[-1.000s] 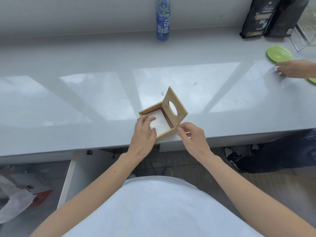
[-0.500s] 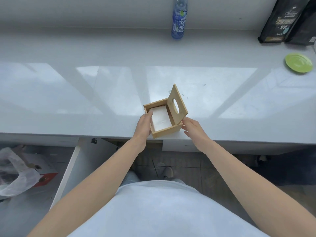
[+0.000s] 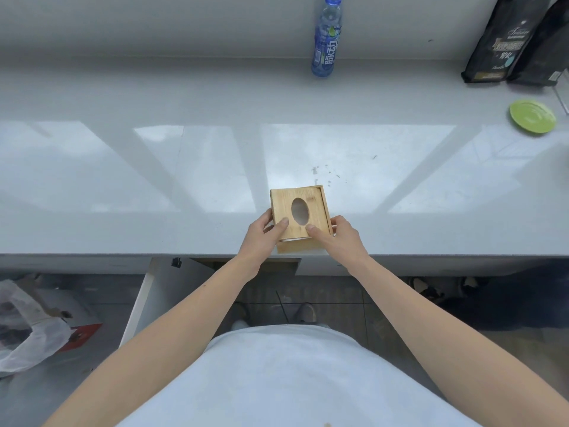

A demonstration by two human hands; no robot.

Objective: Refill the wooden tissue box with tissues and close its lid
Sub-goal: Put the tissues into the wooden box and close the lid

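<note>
Head view: lid point(image 3: 300, 211) now down on tissue box point(image 3: 297, 244), earlier upright; left hand point(image 3: 261, 238) and right hand point(image 3: 337, 240) clamped on lid.

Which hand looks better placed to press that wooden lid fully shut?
Probably the right hand: its thumb lies on the lid by the near edge, where a white gap shows. The left hand grips the box side.
</note>
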